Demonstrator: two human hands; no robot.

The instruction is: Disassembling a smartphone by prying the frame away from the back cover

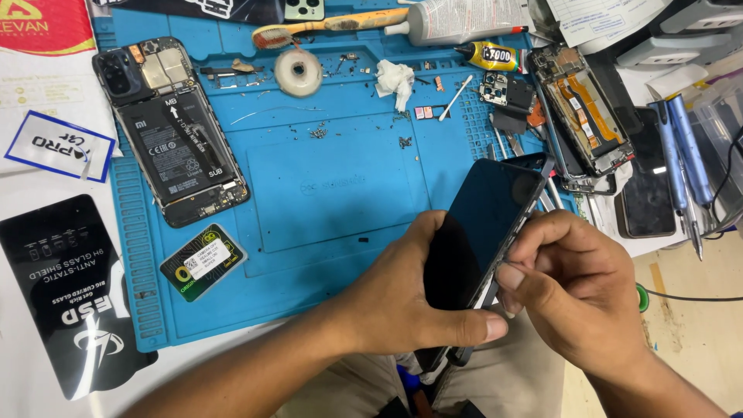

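Your left hand (402,298) grips the dark phone (480,224) above the blue mat (333,186); your right hand (576,282) pinches its edge. It looks thin, fragile, likely slippery: hold the frame.

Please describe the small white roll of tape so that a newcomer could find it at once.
Look at the blue work mat, along its upper edge. The roll of tape lies flat just below the brush, right of the opened phone. It alone is round with a central hole.

Blue work mat (333,193) — white table (31,325) — beige floor (681,310)
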